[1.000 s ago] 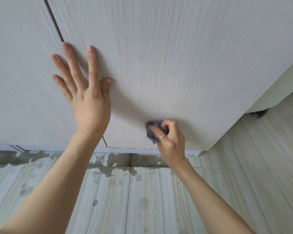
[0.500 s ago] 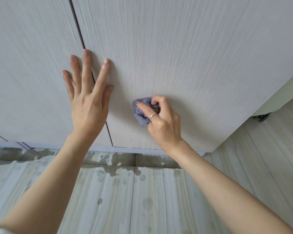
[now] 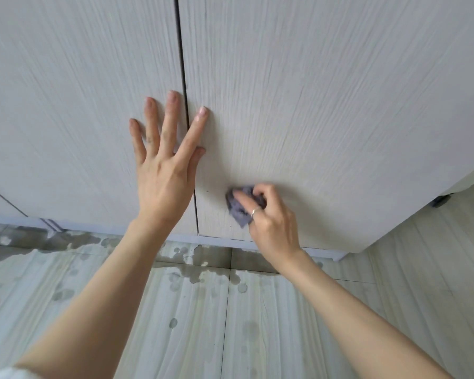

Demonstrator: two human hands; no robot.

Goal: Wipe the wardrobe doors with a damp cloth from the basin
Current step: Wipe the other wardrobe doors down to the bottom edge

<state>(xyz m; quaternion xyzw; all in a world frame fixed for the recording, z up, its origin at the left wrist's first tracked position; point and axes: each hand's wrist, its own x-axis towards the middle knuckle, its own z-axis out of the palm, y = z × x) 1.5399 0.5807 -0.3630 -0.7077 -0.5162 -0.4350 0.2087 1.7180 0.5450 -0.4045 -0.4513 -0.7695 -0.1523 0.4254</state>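
Note:
Two pale wood-grain wardrobe doors fill the view: the left door (image 3: 66,110) and the right door (image 3: 326,99), split by a dark vertical gap. My left hand (image 3: 166,165) lies flat with spread fingers across that gap, pressing on both doors. My right hand (image 3: 268,214), with a ring on one finger, grips a small bunched grey-blue cloth (image 3: 238,206) against the lower part of the right door, close to its bottom edge. The basin is not in view.
The floor below is pale wood-look tile (image 3: 285,324) with dark wet patches (image 3: 195,266) along the wardrobe's base. The wardrobe's right corner (image 3: 348,250) ends above the floor, and a dark caster (image 3: 441,201) of some object shows at the far right.
My right hand has slid the cloth down the right door toward its bottom edge. The left hand stays flat over the door gap; the view has shifted so the doors sit further right.

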